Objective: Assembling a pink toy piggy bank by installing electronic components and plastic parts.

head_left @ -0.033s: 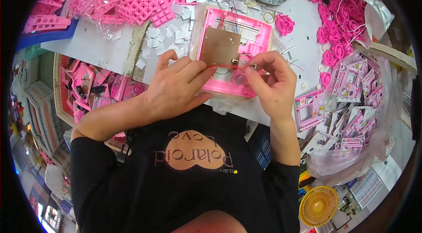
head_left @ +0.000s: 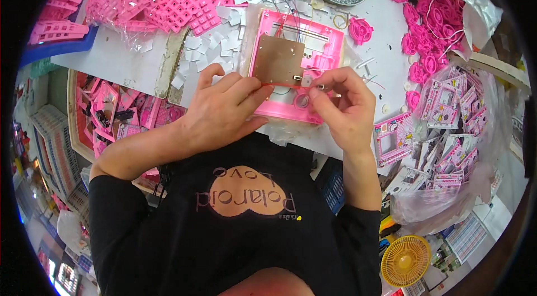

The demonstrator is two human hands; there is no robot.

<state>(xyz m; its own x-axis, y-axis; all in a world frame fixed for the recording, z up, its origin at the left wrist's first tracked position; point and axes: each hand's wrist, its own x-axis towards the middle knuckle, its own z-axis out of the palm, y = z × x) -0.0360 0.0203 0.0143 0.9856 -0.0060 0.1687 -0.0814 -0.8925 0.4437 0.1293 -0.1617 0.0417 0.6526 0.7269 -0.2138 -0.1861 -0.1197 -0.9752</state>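
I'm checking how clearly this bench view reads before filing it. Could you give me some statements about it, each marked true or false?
1. The left hand has its fingers at the brown board. True.
2. The right hand rests on the shirt. False: its fingertips pinch a small part over the pink casing.
3. White pieces lie scattered left of the casing. True.
4. The yellow basket is at lower left. False: it is at lower right.
5. Pink parts fill a blue tray at upper left. True.
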